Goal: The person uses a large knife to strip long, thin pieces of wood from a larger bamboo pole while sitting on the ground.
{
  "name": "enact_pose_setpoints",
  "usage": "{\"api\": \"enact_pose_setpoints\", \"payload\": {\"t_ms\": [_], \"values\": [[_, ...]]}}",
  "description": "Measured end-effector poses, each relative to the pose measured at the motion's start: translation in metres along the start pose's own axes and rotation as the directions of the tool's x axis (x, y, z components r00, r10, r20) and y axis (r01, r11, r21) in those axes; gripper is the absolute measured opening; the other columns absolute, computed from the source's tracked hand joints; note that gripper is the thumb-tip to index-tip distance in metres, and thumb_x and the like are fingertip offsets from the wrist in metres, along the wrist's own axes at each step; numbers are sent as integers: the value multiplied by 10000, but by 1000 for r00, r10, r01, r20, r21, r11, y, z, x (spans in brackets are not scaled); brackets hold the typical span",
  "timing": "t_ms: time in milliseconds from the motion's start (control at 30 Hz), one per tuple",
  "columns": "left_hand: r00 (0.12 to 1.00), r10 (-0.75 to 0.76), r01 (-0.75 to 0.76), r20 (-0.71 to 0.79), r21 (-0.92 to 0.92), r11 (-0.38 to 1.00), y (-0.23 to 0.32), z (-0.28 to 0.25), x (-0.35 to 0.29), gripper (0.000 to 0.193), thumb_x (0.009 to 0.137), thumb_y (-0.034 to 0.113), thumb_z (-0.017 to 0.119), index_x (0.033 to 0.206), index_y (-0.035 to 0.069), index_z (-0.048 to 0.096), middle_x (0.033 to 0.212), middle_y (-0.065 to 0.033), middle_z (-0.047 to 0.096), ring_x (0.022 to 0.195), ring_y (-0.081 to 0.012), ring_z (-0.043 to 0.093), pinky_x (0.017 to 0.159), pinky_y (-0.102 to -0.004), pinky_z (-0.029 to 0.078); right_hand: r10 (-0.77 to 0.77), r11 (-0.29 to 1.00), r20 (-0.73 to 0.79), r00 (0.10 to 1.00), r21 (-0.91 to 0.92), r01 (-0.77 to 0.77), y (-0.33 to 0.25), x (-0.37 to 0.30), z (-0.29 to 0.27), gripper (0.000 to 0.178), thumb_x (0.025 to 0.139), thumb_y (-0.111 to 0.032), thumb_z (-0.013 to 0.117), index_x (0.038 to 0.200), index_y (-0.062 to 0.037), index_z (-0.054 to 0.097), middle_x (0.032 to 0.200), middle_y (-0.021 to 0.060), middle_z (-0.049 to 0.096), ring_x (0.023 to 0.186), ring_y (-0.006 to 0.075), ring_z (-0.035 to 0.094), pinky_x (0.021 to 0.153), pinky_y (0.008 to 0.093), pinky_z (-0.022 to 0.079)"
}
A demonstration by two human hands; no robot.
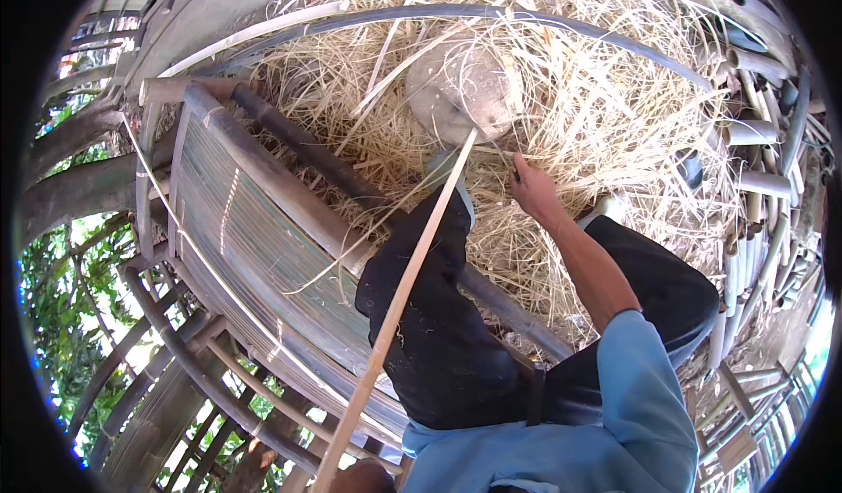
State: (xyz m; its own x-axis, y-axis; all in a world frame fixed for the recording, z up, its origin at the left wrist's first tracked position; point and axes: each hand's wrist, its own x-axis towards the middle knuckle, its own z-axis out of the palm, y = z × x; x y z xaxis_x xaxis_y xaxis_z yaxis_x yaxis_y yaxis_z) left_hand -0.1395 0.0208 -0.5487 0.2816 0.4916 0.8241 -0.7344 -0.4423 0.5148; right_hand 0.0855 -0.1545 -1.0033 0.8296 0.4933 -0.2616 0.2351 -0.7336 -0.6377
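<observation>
right hand (532,188) pinching bamboo strip (412,265) tip | left hand (364,478) barely visible, grip unclear | straw (596,98) heaped around stone (460,89)

Light blue shirt (570,432), short sleeve ending above elbow, forearm bare. Black trousers (438,335) below shirt, fabric creased, straw bits stuck on. Dark strap at waist below shirt hem. Right hand (533,190) bare, no glove.

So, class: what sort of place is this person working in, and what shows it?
Probably an outdoor, rustic bamboo-craft spot. A heap of pale shavings covers the ground, cut bamboo poles are stacked at the side, and the right hand works beside a long bamboo strip. Green trees show beyond.
</observation>
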Motion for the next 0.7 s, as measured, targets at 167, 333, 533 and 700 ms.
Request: {"api": "enact_pose_setpoints", "payload": {"t_ms": [167, 333, 533, 700], "values": [[1000, -6, 6, 17, -12, 1000, -6, 1, 2, 353, 1062, 404, 455, 840, 131, 420, 623, 58, 339, 451, -43, 358, 407, -217, 301, -184, 983, 87, 979, 4, 185, -44, -29, -40, 194, 964, -204, 561, 1083, -86, 462, 781, 220, 630, 640, 448, 630, 620, 556, 531], [999, -6, 7, 38, -30, 1000, -7, 1, 1, 350, 1063, 400, 451, 843, 130, 421, 622, 57, 341, 450, -45, 363, 407, -217, 310, -442, 897, 98, 892, 33, 441, -135, -92, -99, 142, 935, -169, 602, 1004, -99, 500, 745, 144, 578, 534, 315, 634, 399, 429, 502], [999, -1, 3, 48, -31, 1000, -9, 0, 2, 345, 1064, 396, 446, 846, 129, 423, 621, 57, 344, 450, -46, 369, 407, -215, 322, -480, 875, 54, 876, 103, 473, -157, -113, -105, 153, 887, -112, 621, 988, -95, 508, 789, 175, 574, 537, 312, 637, 415, 422, 525], [998, -4, 5, 56, -23, 1000, -13, -1, 4, 342, 1066, 392, 442, 848, 129, 424, 620, 56, 346, 449, -48, 374, 406, -214, 331, -352, 936, 84, 932, -3, 353, -103, -66, -61, 146, 925, -140, 606, 1025, -94, 510, 794, 183, 589, 585, 376, 644, 499, 489, 546]]}}
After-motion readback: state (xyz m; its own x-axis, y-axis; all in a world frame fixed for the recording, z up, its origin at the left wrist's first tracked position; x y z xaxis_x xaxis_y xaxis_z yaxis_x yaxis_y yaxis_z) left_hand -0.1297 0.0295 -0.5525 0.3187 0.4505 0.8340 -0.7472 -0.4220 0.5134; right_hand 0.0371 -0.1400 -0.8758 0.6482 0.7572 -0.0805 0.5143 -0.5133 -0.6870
